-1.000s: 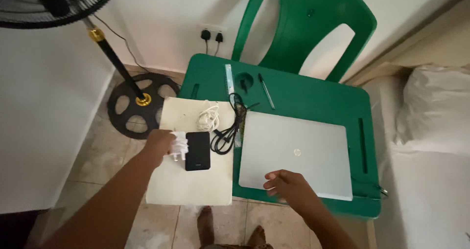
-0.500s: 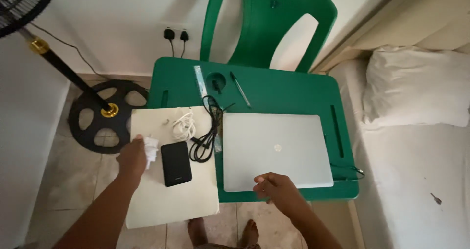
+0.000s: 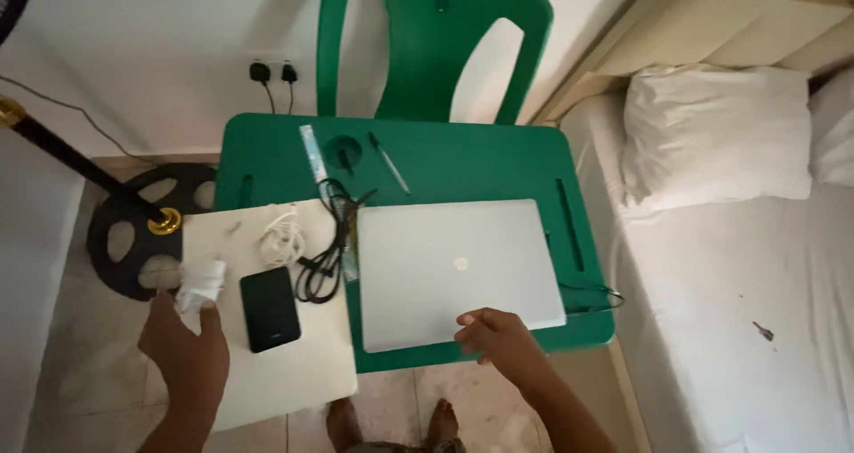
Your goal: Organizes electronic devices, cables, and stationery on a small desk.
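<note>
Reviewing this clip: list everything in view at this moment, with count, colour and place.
laptop: 1, silver, closed, on the green table
green table: 1, centre
chair: 1, green, behind the table
cream board: 1, over the table's left edge
black slab device: 1, on the board
white cable: 1, coiled, on the board
black cable: 1, at the board's right edge
pen: 1, dark, on the table's far side
ruler: 1, clear, left of the pen
fan base: 1, black, on the floor at left
pillow: 1, white, on the bed at right
white charger: 1, at the left hand's fingertips
left hand: holds the charger
right hand: on the laptop's near edge
</note>
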